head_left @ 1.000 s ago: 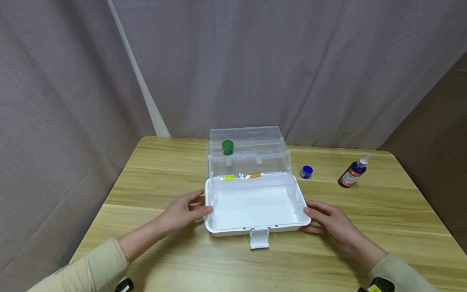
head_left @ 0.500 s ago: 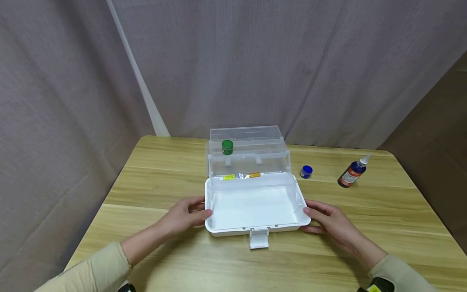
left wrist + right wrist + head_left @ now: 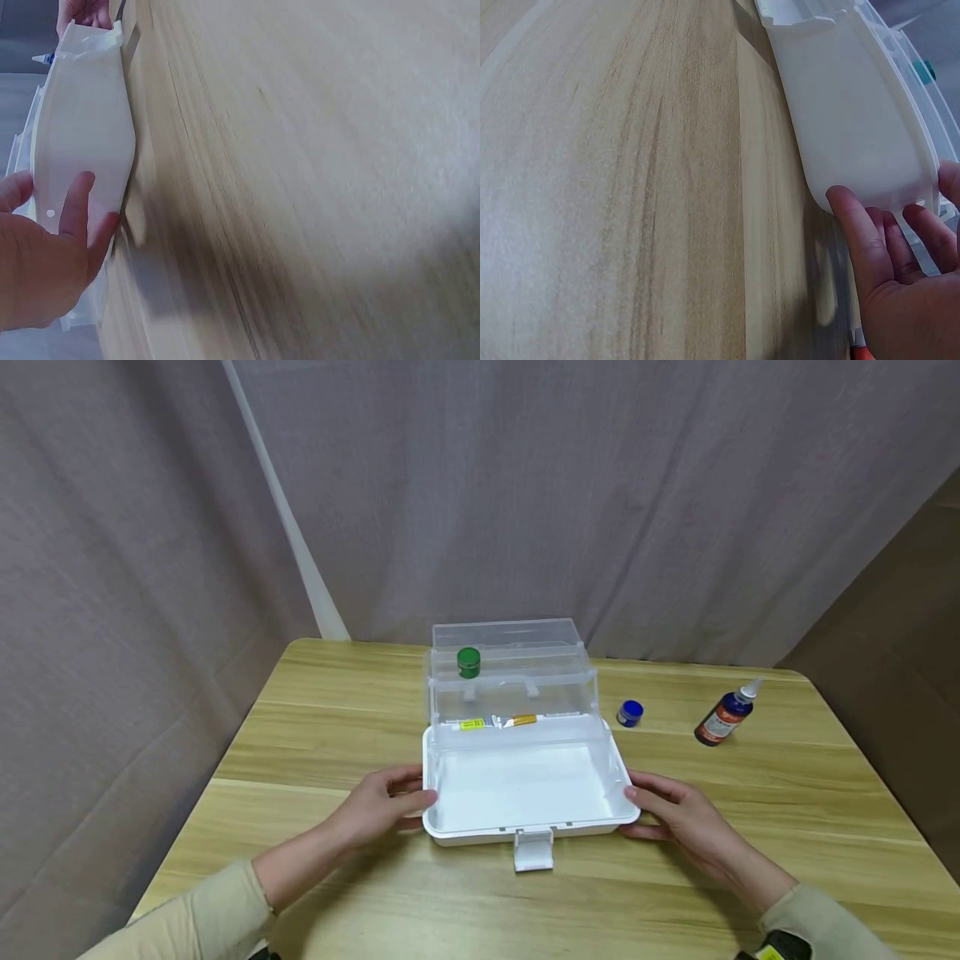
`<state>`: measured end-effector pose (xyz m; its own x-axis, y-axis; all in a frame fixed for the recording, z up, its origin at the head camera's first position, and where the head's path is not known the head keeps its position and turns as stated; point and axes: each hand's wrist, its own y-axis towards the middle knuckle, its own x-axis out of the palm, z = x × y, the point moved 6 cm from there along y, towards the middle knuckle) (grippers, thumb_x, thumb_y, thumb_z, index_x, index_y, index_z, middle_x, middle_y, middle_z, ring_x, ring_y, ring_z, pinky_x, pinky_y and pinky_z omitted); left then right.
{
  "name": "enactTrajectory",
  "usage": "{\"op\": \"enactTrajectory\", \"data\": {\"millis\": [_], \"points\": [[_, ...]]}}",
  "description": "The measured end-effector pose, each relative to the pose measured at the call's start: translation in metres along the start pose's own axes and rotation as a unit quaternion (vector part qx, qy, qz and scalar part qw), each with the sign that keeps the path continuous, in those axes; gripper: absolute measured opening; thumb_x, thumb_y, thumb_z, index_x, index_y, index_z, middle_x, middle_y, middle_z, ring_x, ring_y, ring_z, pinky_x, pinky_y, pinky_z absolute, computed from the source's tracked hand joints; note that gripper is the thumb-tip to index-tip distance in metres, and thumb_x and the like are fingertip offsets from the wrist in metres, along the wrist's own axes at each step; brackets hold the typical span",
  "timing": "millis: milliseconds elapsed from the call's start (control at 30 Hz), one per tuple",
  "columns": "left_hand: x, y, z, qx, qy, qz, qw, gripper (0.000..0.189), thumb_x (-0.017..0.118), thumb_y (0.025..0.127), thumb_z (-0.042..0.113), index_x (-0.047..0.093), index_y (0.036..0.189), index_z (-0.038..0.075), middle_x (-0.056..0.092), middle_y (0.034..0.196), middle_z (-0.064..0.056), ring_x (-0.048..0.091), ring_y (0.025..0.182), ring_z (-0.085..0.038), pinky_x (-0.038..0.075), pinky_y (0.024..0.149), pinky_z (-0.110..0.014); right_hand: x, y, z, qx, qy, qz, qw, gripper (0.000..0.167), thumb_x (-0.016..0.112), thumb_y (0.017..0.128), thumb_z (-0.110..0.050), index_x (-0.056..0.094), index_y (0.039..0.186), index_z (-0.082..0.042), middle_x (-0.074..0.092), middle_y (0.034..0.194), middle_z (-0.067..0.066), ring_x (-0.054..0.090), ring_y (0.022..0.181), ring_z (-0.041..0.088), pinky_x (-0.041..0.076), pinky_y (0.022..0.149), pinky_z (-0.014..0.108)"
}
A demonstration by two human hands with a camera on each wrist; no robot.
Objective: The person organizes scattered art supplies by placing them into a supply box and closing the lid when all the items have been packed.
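Gripping both ends, likely the best hold, left hand [image 3: 375, 806] and right hand [image 3: 671, 807] flank a white rectangular plastic box [image 3: 525, 793], probably light, stiff, slick.

I can read no word or number from here. The bottle [image 3: 720, 720] toward the back right corner of the table [image 3: 300, 735] carries an orange-red and white label [image 3: 722, 722], its print too small for me. In a clear tray [image 3: 562, 732] of the white box [image 3: 525, 789] I hold, a slim tube bears a yellow label [image 3: 472, 724] whose marks I can't resolve into letters. The yellow patch [image 3: 770, 952] at my right wrist is illegible too.
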<state>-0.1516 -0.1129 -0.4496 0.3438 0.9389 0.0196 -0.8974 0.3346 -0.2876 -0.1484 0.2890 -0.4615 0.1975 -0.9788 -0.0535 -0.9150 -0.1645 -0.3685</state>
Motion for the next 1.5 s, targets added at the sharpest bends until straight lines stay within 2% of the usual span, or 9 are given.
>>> {"op": "enactTrajectory", "data": {"millis": [300,567,767,933,1033,1133,1267,1367,1500], "points": [[-0.003,0.0,-0.002,-0.025,-0.041,0.021,0.9986,0.062,0.072,0.101,0.006,0.044,0.153,-0.013,0.06,0.142,-0.03,0.069,0.116,-0.027,0.065,0.097,-0.045,0.001,0.0,-0.001,-0.002,0.0,0.003,1.0,0.064,0.064,0.11,-0.02,0.037,0.16,0.011,0.045,0.158,0.029,0.072,0.112,0.021,0.064,0.099,0.046],[-0.002,-0.001,0.001,-0.029,-0.053,0.015,0.998,0.063,0.073,0.101,0.005,0.043,0.154,-0.014,0.06,0.142,-0.03,0.07,0.113,-0.025,0.066,0.095,-0.044,-0.003,0.001,-0.004,-0.003,-0.017,-0.003,0.9999,0.066,0.062,0.111,-0.025,0.036,0.161,0.01,0.046,0.158,0.026,0.072,0.111,0.017,0.064,0.099,0.045],[-0.001,-0.001,0.001,-0.031,-0.053,0.014,0.998,0.064,0.073,0.101,0.006,0.043,0.154,-0.014,0.06,0.141,-0.03,0.069,0.113,-0.025,0.066,0.095,-0.044,-0.01,0.006,-0.023,-0.038,-0.087,-0.001,0.9954,0.067,0.059,0.112,-0.035,0.039,0.161,0.006,0.048,0.159,0.029,0.07,0.112,0.007,0.065,0.095,0.037],[-0.003,0.0,-0.001,-0.033,-0.054,0.017,0.9979,0.063,0.073,0.101,0.006,0.044,0.153,-0.013,0.061,0.14,-0.029,0.069,0.114,-0.026,0.066,0.095,-0.044,-0.017,0.011,-0.046,-0.095,-0.161,0.009,0.9824,0.064,0.06,0.112,-0.034,0.043,0.16,0.004,0.05,0.158,0.029,0.069,0.114,0.0,0.065,0.095,0.036],[-0.003,0.0,-0.002,-0.032,-0.055,0.015,0.9979,0.062,0.074,0.101,0.006,0.045,0.153,-0.012,0.061,0.14,-0.028,0.069,0.114,-0.026,0.065,0.096,-0.044,-0.021,0.014,-0.062,-0.142,-0.221,0.023,0.9646,0.06,0.063,0.11,-0.031,0.048,0.157,0.003,0.056,0.153,0.028,0.066,0.113,-0.004,0.065,0.093,0.03],[-0.003,0.0,-0.003,-0.028,-0.055,0.01,0.998,0.062,0.073,0.101,0.005,0.045,0.153,-0.013,0.061,0.14,-0.029,0.069,0.114,-0.026,0.065,0.096,-0.045,-0.027,0.017,-0.078,-0.192,-0.315,0.057,0.9275,0.055,0.069,0.107,-0.03,0.057,0.151,0.001,0.065,0.145,0.023,0.068,0.114,0.006,0.06,0.09,0.02],[-0.003,0.001,-0.003,-0.026,-0.056,0.008,0.9981,0.062,0.073,0.101,0.006,0.045,0.153,-0.013,0.062,0.139,-0.028,0.069,0.114,-0.025,0.065,0.097,-0.044,-0.031,0.025,-0.095,-0.233,-0.401,0.083,0.882,0.052,0.074,0.104,-0.028,0.063,0.146,0.002,0.068,0.139,0.024,0.07,0.119,0.038,0.064,0.096,0.042],[-0.003,0.001,-0.004,-0.025,-0.058,0.008,0.998,0.062,0.073,0.101,0.006,0.045,0.153,-0.013,0.062,0.139,-0.028,0.069,0.114,-0.025,0.065,0.097,-0.045,-0.032,0.031,-0.104,-0.247,-0.419,0.077,0.8704,0.054,0.075,0.103,-0.024,0.06,0.146,0.005,0.065,0.141,0.029,0.066,0.123,0.05,0.059,0.098,0.064],[-0.004,0.001,-0.004,-0.023,-0.059,0.008,0.998,0.062,0.073,0.101,0.006,0.045,0.153,-0.013,0.062,0.139,-0.028,0.069,0.114,-0.025,0.065,0.097,-0.045,-0.037,0.041,-0.111,-0.246,-0.458,0.074,0.8512,0.059,0.077,0.102,-0.027,0.058,0.148,0.004,0.061,0.145,0.031,0.063,0.126,0.051,0.059,0.1,0.062]]}}
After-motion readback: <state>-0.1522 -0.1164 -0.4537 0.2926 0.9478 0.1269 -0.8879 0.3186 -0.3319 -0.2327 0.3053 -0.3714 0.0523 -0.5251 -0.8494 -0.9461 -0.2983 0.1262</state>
